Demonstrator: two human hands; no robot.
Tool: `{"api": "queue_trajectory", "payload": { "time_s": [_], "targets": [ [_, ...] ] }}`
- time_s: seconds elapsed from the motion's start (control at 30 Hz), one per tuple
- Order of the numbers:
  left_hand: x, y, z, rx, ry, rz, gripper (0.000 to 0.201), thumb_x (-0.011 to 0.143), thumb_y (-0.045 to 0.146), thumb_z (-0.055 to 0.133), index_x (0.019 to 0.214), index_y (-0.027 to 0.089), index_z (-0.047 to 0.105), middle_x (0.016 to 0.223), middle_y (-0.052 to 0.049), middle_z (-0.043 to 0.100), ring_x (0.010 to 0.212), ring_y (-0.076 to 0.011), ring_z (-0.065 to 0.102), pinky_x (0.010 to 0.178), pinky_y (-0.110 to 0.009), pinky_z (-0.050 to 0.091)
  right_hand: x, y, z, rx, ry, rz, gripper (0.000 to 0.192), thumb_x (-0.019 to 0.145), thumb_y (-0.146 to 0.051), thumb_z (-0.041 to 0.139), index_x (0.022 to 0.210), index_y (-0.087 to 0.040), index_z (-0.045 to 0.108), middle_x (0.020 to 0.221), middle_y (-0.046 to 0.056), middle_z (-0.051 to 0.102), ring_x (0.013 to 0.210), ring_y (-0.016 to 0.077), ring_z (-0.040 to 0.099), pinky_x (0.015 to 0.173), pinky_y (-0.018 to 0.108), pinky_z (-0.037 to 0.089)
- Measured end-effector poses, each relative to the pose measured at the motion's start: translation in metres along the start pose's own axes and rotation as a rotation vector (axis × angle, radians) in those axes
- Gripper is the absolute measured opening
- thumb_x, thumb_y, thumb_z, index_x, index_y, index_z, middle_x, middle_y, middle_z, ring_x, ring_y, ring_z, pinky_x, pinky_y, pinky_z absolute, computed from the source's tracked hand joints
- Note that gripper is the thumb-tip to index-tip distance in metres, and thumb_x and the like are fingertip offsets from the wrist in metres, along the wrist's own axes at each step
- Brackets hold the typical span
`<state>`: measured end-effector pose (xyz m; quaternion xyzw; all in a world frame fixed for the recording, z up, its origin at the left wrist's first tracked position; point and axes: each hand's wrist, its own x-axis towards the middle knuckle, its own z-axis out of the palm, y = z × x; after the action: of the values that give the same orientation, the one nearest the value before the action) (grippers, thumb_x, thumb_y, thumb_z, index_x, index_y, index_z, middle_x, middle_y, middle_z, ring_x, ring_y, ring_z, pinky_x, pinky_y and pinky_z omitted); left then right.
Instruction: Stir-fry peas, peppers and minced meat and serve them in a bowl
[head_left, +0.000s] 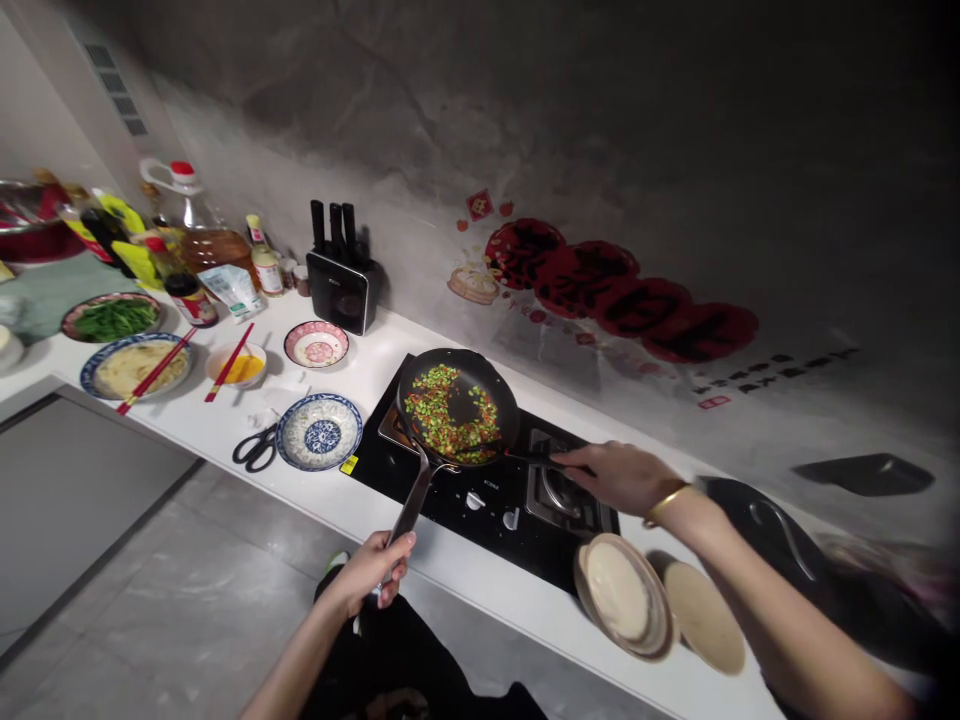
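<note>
My left hand point(377, 572) is closed round the long handle of a black frying pan point(501, 385), which sits on the left burner of the stove. Chopped green and reddish-orange vegetables point(442, 420) are spread inside it in a curved band. My right hand point(611, 477), with a gold bangle at the wrist, grips a dark spatula point(534, 459). The spatula's far end rests among the vegetables at the near right side of the pan; its blade is partly hidden by them.
The black gas stove point(480, 530) has a second burner at right. A bowl of dough-like stuff point(619, 590) stands near its right corner. To the left are a blue-patterned plate point(320, 432), scissors point(257, 447), a beaten-egg bowl point(244, 368), a noodle bowl point(142, 366) and a knife block point(341, 290).
</note>
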<state>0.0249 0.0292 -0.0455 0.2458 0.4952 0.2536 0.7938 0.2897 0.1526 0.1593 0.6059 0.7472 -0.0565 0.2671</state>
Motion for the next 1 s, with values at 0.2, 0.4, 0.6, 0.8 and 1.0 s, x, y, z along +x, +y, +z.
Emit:
{"api": "queue_trajectory", "payload": {
  "time_s": [0.2,0.4,0.6,0.8,1.0],
  "targets": [
    [0.0,0.0,-0.001,0.012,0.002,0.014,0.049,0.063,0.065,0.058,0.069,0.02,0.038,0.044,0.011,0.038,0.026,-0.003,0.031,0.027,-0.017,0.021,0.052,-0.04,0.019,0.017,0.205,0.095,0.041,0.089,-0.034,0.033,0.125,-0.029,0.052,0.104,0.007,0.067,0.092,0.0214,0.062,0.078,0.032,0.046],
    [0.001,-0.001,-0.002,0.03,0.025,0.005,0.049,0.064,0.065,0.057,0.07,0.02,0.04,0.045,0.011,0.039,0.026,-0.003,0.031,0.027,-0.017,0.021,0.058,-0.042,0.021,0.054,0.164,0.027,0.039,0.089,-0.032,0.035,0.124,-0.03,0.053,0.108,0.006,0.066,0.096,0.0211,0.061,0.079,0.032,0.046],
    [0.003,-0.004,-0.004,0.025,0.002,0.018,0.048,0.065,0.065,0.056,0.069,0.019,0.04,0.045,0.01,0.04,0.026,-0.0032,0.032,0.027,-0.017,0.021,-0.012,-0.002,-0.001,0.015,0.009,0.08,0.036,0.087,-0.034,0.04,0.117,-0.034,0.059,0.107,0.003,0.067,0.096,0.0264,0.061,0.081,0.038,0.046],
    [0.004,-0.006,-0.005,0.016,0.01,0.015,0.047,0.066,0.064,0.056,0.071,0.02,0.04,0.045,0.011,0.039,0.026,-0.0033,0.032,0.027,-0.017,0.022,0.003,-0.019,0.001,0.043,0.02,0.053,0.036,0.086,-0.029,0.04,0.116,-0.031,0.061,0.112,0.004,0.064,0.101,0.0256,0.059,0.085,0.036,0.045],
    [0.001,-0.001,-0.001,0.022,0.03,-0.002,0.049,0.063,0.064,0.059,0.07,0.02,0.039,0.044,0.011,0.039,0.026,-0.0029,0.03,0.027,-0.017,0.02,0.075,-0.04,0.01,0.135,0.233,0.158,0.042,0.089,-0.033,0.031,0.124,-0.026,0.053,0.11,0.009,0.065,0.096,0.0229,0.061,0.08,0.034,0.046]
  ]
}}
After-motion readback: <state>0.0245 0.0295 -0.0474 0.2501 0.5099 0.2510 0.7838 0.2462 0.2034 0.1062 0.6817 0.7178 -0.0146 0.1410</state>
